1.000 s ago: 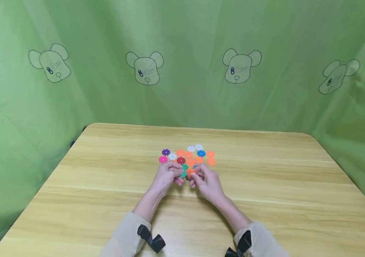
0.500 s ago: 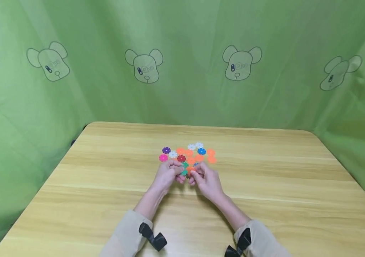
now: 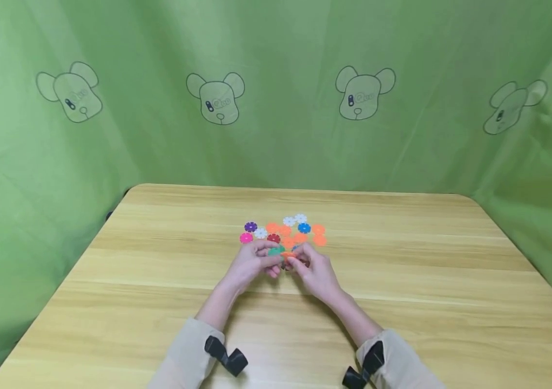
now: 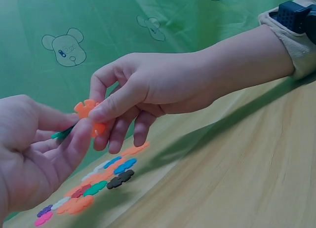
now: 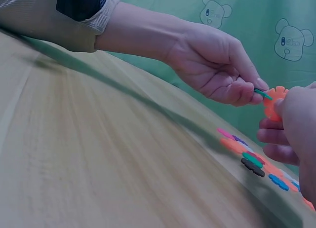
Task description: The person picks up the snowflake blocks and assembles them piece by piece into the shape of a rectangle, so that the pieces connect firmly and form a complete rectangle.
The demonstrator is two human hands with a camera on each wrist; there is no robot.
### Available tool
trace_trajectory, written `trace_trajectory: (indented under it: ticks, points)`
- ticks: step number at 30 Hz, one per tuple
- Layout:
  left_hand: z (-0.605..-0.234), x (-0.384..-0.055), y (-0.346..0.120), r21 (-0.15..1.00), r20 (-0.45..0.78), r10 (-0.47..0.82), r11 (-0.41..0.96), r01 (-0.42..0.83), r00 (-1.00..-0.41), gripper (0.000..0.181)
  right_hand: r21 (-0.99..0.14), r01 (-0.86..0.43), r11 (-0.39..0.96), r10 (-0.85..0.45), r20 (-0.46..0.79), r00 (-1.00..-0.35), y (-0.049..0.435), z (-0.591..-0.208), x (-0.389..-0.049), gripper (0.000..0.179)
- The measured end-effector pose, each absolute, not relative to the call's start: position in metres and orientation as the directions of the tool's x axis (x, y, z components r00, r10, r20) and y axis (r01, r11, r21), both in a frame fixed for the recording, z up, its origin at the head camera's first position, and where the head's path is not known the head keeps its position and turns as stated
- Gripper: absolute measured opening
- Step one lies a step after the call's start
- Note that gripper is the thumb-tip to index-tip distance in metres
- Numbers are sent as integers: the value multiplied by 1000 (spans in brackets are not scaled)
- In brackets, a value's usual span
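Observation:
Above the table, my left hand (image 3: 251,265) pinches a green flower-shaped plastic disc (image 5: 261,93) between thumb and fingers. Facing it, my right hand (image 3: 317,274) holds an orange disc (image 4: 85,108) of the same notched shape by its edge. The two discs meet at their rims, set crosswise to each other, as the right wrist view shows. Most of the green disc is hidden by the left fingers, and the right thumb covers part of the orange one. Both hands' fingertips are close together.
Beneath and beyond the hands, similar discs lie flat on the wooden table (image 3: 159,243): a purple disc (image 3: 250,227), a pink disc (image 3: 246,237), a dark red disc (image 3: 273,238), a blue disc (image 3: 304,228), a black disc (image 4: 120,179) and several orange and white ones. A green curtain (image 3: 285,151) hangs behind.
The orange disc has turned from facing the head camera to nearly edge-on. My left thumb has moved right, closer to the right fingers, and the held green disc is now mostly hidden in the head view.

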State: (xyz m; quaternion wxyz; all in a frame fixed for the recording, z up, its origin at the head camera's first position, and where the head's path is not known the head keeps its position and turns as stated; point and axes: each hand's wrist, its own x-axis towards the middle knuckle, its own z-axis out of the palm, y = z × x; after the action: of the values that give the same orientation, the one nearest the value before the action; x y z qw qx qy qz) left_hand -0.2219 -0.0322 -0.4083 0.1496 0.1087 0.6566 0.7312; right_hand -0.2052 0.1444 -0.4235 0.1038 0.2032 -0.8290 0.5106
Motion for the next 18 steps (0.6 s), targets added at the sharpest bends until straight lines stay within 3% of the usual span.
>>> trace_trajectory:
  ticks: [7,18]
  points:
    - [-406,-222,-32,997,-26,419,-51,-52,-908,49,-851,-395,347,-233,329,-915,147,-422,-206,6]
    - [-405,-221,-33,999,-34,437,-5,-41,-899,44,-891,-312,329,-296,217,-930,154,-420,-208,12]
